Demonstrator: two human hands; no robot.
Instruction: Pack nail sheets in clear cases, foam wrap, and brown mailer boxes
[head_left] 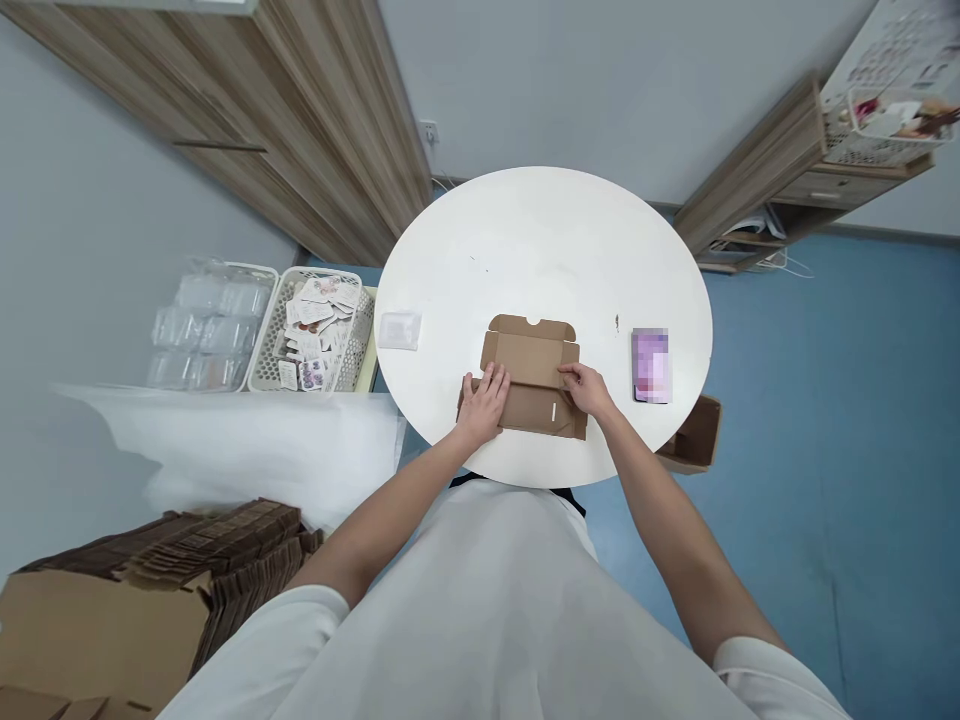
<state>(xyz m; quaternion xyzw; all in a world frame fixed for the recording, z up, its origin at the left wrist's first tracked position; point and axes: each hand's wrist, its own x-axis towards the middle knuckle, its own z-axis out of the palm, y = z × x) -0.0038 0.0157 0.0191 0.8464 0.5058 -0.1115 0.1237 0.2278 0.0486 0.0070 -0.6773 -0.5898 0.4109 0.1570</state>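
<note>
A brown cardboard box blank [529, 360], partly unfolded, lies near the front edge of the round white table [540, 240]. My left hand [484, 402] rests on its left part with the fingers spread. At the right side, my right hand [585, 388] pinches the cardboard's edge near the middle fold, thumb and fingers pressed together. A small whitish strip shows on the lower panel. To the right lies a purple, pixelated item [650, 366], and a clear plastic packet [400, 330] sits by the table's left edge.
Left of the table, a white basket [262, 345] holds cards beside clear plastic packs [214, 325]. Stacked flat cardboard [105, 630] fills the lower left. An open brown box [694, 437] stands below the table's right edge. Wooden cabinets [300, 120] rise behind.
</note>
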